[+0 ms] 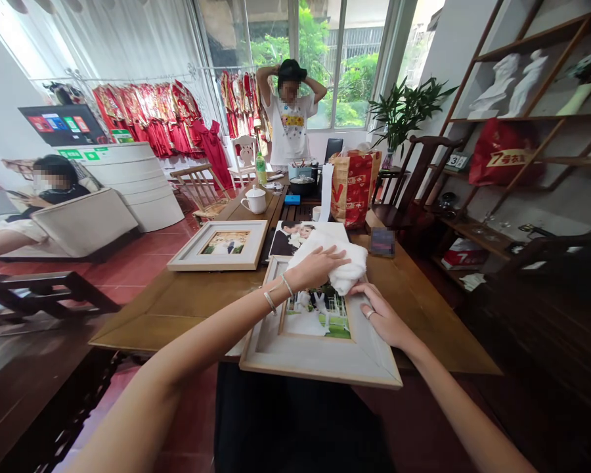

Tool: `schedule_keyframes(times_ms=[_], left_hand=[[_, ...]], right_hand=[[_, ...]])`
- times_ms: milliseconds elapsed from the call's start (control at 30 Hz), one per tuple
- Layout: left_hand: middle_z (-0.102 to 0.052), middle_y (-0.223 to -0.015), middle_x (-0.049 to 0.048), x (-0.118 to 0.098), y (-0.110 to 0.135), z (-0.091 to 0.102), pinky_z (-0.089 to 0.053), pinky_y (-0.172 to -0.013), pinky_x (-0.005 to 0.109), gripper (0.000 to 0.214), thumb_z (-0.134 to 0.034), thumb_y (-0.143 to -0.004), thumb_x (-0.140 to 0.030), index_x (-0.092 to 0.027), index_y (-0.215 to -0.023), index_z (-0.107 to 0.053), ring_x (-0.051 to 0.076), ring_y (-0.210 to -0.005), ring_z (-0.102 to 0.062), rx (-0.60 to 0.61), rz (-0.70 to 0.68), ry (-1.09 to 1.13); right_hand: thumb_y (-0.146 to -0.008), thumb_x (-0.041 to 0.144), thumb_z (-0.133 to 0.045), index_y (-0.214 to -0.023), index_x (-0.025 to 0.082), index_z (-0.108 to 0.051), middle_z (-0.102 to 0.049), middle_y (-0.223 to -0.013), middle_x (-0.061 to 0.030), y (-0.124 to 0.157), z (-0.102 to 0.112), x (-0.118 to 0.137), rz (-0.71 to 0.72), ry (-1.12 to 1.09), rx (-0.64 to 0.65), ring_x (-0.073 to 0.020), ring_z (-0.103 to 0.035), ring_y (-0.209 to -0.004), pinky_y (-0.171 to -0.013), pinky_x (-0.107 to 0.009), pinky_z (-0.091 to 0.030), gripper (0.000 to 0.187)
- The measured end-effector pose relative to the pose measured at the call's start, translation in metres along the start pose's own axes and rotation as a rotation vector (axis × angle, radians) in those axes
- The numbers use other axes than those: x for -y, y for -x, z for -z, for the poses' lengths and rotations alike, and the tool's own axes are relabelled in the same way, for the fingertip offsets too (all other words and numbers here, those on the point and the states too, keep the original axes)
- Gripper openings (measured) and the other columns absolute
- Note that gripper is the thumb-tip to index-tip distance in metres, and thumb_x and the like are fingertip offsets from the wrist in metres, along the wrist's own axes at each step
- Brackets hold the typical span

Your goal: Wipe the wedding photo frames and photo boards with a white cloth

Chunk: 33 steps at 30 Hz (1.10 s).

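A white picture frame [374, 358] with a thin wooden edge lies tilted at the near edge of the wooden table [187, 299]. It holds a wedding photo [320, 325], whose upper part is covered. My left hand [322, 266] presses a bunched white cloth [347, 272] against the frame's far end, fingers stretched over it. On the frame's right side rests my right hand [379, 312], its fingers laid out beside the cloth's edge. Behind the cloth shows a couple's portrait print [293, 236], partly hidden. Another white-framed photo [221, 244] lies to the left.
A lidded white cup [255, 200], a blue box [292, 199], a red and tan paper bag [357, 190] and a dark pixelated object [383, 242] stand farther up the table. A person [289, 118] stands at the far end; another person [54, 190] sits at left.
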<state>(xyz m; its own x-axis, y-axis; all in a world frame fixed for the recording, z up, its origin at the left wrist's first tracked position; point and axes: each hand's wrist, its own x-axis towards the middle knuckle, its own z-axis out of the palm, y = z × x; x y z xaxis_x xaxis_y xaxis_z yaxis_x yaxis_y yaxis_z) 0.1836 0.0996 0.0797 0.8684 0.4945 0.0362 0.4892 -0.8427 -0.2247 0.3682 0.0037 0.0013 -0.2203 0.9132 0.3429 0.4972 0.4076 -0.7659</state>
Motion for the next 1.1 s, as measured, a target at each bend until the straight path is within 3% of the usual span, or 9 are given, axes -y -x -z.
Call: schedule_keyframes(times_ms=[100,233,367,467,567,667,800,933,1100], left_hand=[[-0.035,-0.145,0.0073,-0.004,0.003,0.001,-0.033,-0.102,0.041,0.066,-0.041,-0.075,0.004,-0.017,-0.136,-0.036,0.024,-0.134,-0.027,0.027,0.005,0.015],[-0.043,-0.138,0.0153,-0.023,0.028,0.006,-0.041,-0.094,0.045,0.056,-0.041,-0.076,0.002,-0.010,-0.131,-0.041,0.030,-0.128,-0.036,0.060,0.064,0.019],[-0.047,-0.132,0.0171,-0.057,0.068,0.018,-0.045,-0.090,0.047,0.051,-0.046,-0.077,-0.006,-0.010,-0.129,-0.042,0.033,-0.122,-0.042,0.148,0.094,0.098],[-0.047,-0.132,0.0169,-0.091,0.093,0.032,-0.042,-0.095,0.047,0.057,-0.049,-0.078,-0.013,-0.009,-0.133,-0.037,0.033,-0.123,-0.042,0.174,0.052,0.256],[-0.044,-0.136,0.0161,-0.121,0.105,0.045,-0.037,-0.102,0.043,0.060,-0.048,-0.079,-0.015,-0.009,-0.136,-0.032,0.029,-0.125,-0.040,0.135,-0.057,0.372],[-0.039,-0.140,0.0193,-0.138,0.108,0.052,-0.033,-0.105,0.043,0.060,-0.050,-0.080,-0.018,-0.006,-0.136,-0.032,0.030,-0.129,-0.035,0.118,-0.082,0.379],[-0.040,-0.140,0.0174,-0.147,0.117,0.051,-0.034,-0.105,0.045,0.054,-0.049,-0.083,-0.020,-0.008,-0.134,-0.037,0.030,-0.129,-0.036,0.150,-0.123,0.379],[-0.041,-0.140,0.0147,-0.146,0.122,0.042,-0.033,-0.103,0.055,0.054,-0.047,-0.082,-0.016,-0.011,-0.135,-0.035,0.031,-0.128,-0.037,0.190,0.046,0.356],[-0.036,-0.143,0.0175,-0.106,0.091,0.018,-0.034,-0.100,0.057,0.059,-0.044,-0.079,-0.005,-0.010,-0.137,-0.032,0.032,-0.130,-0.035,0.178,0.264,0.168]], right_hand=[[-0.072,0.008,-0.039,-0.098,0.023,-0.051,-0.052,-0.109,-0.0054,0.000,0.000,-0.001,0.010,-0.014,-0.012,-0.0219,-0.047,-0.111,-0.101,-0.041,-0.034,0.033],[-0.073,0.009,-0.040,-0.098,0.023,-0.051,-0.054,-0.107,-0.0051,0.000,0.000,-0.001,0.026,-0.027,-0.027,-0.0215,-0.048,-0.110,-0.101,-0.040,-0.034,0.031],[-0.080,0.014,-0.038,-0.101,0.023,-0.052,-0.054,-0.113,-0.0063,0.000,-0.001,-0.002,-0.006,-0.031,-0.044,-0.0213,-0.047,-0.114,-0.101,-0.039,-0.034,0.027],[-0.083,0.018,-0.037,-0.103,0.023,-0.054,-0.054,-0.116,-0.0068,0.001,-0.002,-0.003,-0.018,-0.038,-0.058,-0.0218,-0.048,-0.115,-0.101,-0.040,-0.035,0.026],[-0.086,0.021,-0.037,-0.111,0.024,-0.053,-0.053,-0.120,-0.0072,0.001,-0.004,-0.005,-0.032,-0.051,-0.050,-0.0225,-0.047,-0.117,-0.102,-0.041,-0.034,0.031],[-0.087,0.024,-0.036,-0.114,0.024,-0.053,-0.052,-0.122,-0.0075,0.000,-0.005,-0.006,-0.032,-0.052,-0.032,-0.0226,-0.046,-0.119,-0.104,-0.041,-0.033,0.031],[-0.087,0.022,-0.036,-0.112,0.025,-0.053,-0.053,-0.121,-0.0071,-0.001,-0.008,-0.005,-0.033,-0.039,-0.052,-0.0223,-0.046,-0.119,-0.105,-0.041,-0.032,0.031],[-0.083,0.018,-0.040,-0.111,0.024,-0.054,-0.054,-0.119,-0.0069,0.000,-0.008,-0.001,-0.036,-0.025,-0.059,-0.0222,-0.047,-0.118,-0.104,-0.042,-0.032,0.031],[-0.080,0.016,-0.042,-0.111,0.024,-0.053,-0.054,-0.121,-0.0062,0.001,-0.007,0.001,-0.040,-0.015,-0.051,-0.0225,-0.046,-0.120,-0.105,-0.042,-0.032,0.034]])
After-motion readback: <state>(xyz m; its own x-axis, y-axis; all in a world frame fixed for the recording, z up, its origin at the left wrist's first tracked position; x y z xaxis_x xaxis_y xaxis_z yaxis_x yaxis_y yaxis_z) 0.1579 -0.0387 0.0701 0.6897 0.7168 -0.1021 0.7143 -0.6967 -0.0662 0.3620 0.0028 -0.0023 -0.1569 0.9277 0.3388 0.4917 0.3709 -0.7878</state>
